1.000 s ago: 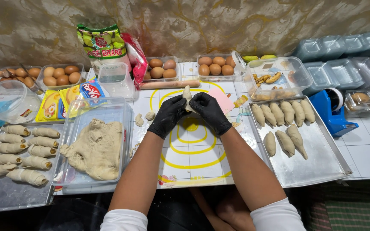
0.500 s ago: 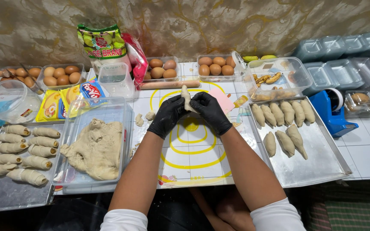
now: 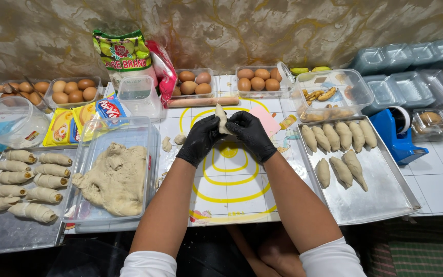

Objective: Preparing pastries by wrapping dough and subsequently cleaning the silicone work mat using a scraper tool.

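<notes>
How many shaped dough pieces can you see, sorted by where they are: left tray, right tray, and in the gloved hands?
On the left tray, rolled pieces: 10
On the right tray, smooth pieces: 8
Between the left hand and right hand, dough piece: 1
Total: 19
</notes>
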